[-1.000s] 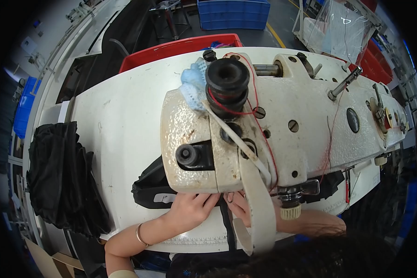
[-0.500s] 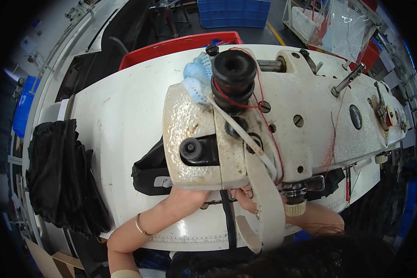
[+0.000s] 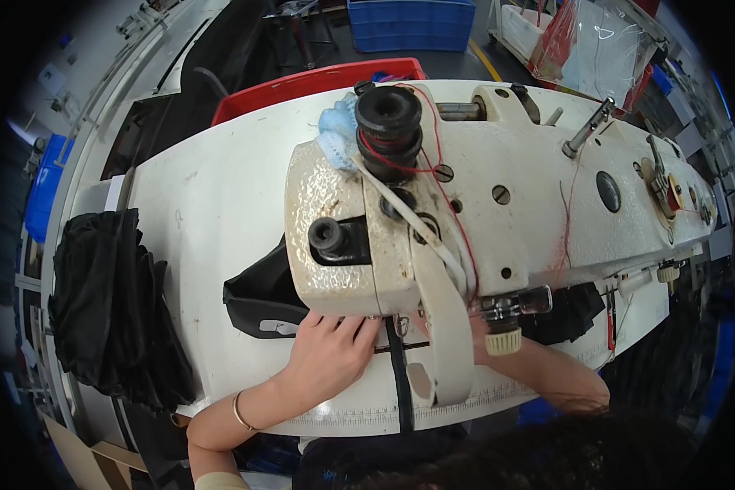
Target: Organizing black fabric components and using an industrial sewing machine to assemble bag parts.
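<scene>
A white sewing machine (image 3: pixel 514 229), red thread looped around its black knob, covers much of the table's right side. My left hand (image 3: pixel 335 351) has its fingers extended and slightly spread at the front edge of the machine head, fingertips partly hidden, beside black fabric (image 3: pixel 257 298) with a white patch. My right hand (image 3: pixel 482 347) is mostly hidden behind the machine's white curved band (image 3: pixel 449 351) and knob; its fingers cannot be made out. A narrow black strip (image 3: pixel 400 392) runs from between the hands toward the table's near edge.
A pile of black fabric (image 3: pixel 106 310) lies at the table's left. A red bin (image 3: pixel 253 98) stands beyond the far edge, with blue crates (image 3: pixel 408 24) behind and at left (image 3: pixel 45 188). Light blue cloth (image 3: pixel 335 135) is tucked by the knob. A plastic-covered rack (image 3: pixel 596 41) stands behind.
My left hand's fingers dipped under the machine head half a second ago and show more now. The machine and fabric sit slightly higher in the view, as the camera has shifted.
</scene>
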Available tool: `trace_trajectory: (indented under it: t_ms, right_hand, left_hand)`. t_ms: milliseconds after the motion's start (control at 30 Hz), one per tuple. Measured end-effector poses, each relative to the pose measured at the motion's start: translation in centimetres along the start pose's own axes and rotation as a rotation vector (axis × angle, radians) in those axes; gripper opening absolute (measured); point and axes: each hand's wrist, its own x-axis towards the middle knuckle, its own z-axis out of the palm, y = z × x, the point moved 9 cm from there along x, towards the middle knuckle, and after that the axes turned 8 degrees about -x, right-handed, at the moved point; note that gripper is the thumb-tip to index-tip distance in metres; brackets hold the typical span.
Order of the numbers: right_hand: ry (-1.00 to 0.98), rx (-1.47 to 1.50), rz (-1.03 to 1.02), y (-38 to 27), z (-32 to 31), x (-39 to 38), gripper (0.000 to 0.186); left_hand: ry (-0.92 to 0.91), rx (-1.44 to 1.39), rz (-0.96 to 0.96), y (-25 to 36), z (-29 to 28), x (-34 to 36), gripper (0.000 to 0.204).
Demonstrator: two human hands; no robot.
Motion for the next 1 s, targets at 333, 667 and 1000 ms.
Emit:
trace_trajectory:
  t_ms: [333, 667, 1000]
  right_hand:
    - [-0.111, -0.039, -0.472, -3.8, -3.7, 2.9, 0.029]
    - [-0.118, 0.139, -0.12, -2.6, -0.2, 1.1, 0.018]
    - [-0.005, 0.125, -0.189, -2.6, -3.8, 2.3, 0.027]
  left_hand:
    - [0.177, 0.118, 0.042, 0.2, -2.8, -0.5, 0.023]
    - [0.104, 0.163, 0.142, 2.3, -2.5, 0.8, 0.03]
    - [0.144, 0.136, 0.283, 2.0, -1.2, -1.2, 0.03]
